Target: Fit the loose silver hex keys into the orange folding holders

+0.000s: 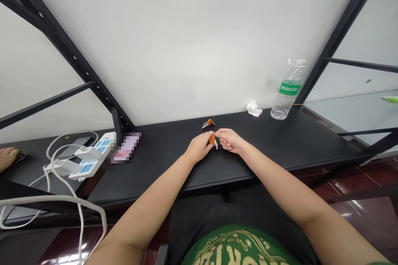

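Note:
My left hand (199, 148) is closed around an orange holder (212, 138) with several silver hex keys sticking out of it, low over the black table. My right hand (229, 140) meets it from the right, thumb and forefinger pinched at the top of this hex key set; whether a single key is between those fingertips cannot be made out. Just behind my hands lies a second orange-and-silver hex key set (208, 123), resting on the table and touched by neither hand.
A clear water bottle (286, 93) and a crumpled white tissue (254, 109) stand by the wall. Leftward are a pixelated pink object (127, 148), a white power strip (93, 159) with looping cables, and another person's hand (8, 157). Black metal frame posts (71, 56) rise at both sides.

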A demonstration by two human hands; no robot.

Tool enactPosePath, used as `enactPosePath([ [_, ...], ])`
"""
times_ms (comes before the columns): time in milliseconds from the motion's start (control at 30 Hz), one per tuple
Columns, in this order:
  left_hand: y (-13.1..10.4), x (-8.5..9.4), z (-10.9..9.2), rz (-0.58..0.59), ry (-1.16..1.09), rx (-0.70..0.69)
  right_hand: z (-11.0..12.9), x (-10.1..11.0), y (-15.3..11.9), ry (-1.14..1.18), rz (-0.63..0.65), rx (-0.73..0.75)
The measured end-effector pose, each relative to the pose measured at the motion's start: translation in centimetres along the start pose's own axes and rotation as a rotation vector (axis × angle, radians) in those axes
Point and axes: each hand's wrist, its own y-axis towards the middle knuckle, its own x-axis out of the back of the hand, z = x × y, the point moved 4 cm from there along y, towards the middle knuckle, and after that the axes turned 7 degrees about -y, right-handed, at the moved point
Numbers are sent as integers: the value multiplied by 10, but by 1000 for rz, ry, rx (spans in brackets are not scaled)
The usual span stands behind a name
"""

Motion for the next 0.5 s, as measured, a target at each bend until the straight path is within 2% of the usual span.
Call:
enactPosePath([
  [233, 1, 0, -1, 14, -99, 62, 3, 1, -2, 65, 62, -9],
  [500, 1, -5, 4, 9, -51, 29, 4, 1, -3, 64, 61, -14],
])
